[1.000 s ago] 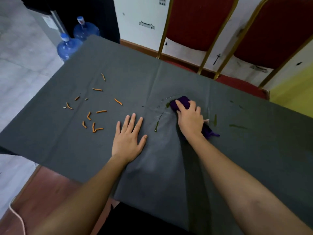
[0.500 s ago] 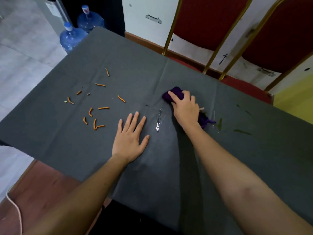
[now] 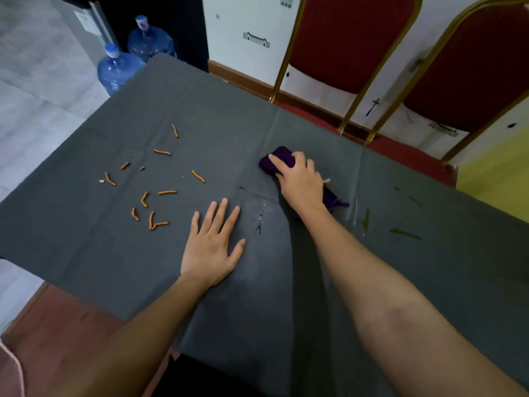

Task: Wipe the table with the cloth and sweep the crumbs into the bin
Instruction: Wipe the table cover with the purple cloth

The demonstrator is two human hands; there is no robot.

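The purple cloth (image 3: 282, 160) lies bunched near the middle of the counter (image 3: 286, 296), toward its far edge, pressed down under the right hand (image 3: 300, 181), whose fingers curl over it and grasp it. Orange crumbs (image 3: 151, 193) are scattered toward the counter's left edge, well apart from the cloth. The left hand (image 3: 213, 245) rests flat and released on the counter, between crumbs and cloth. Wet smears (image 3: 405, 233) mark the surface to the right. Two red chairs (image 3: 355, 44) stand beyond the far edge, water bottles (image 3: 120, 67) by the far left corner.

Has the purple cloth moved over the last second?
Yes. The cloth, under the right hand, has slid away from the person, off the wet streak and up along the tablecloth's crease.
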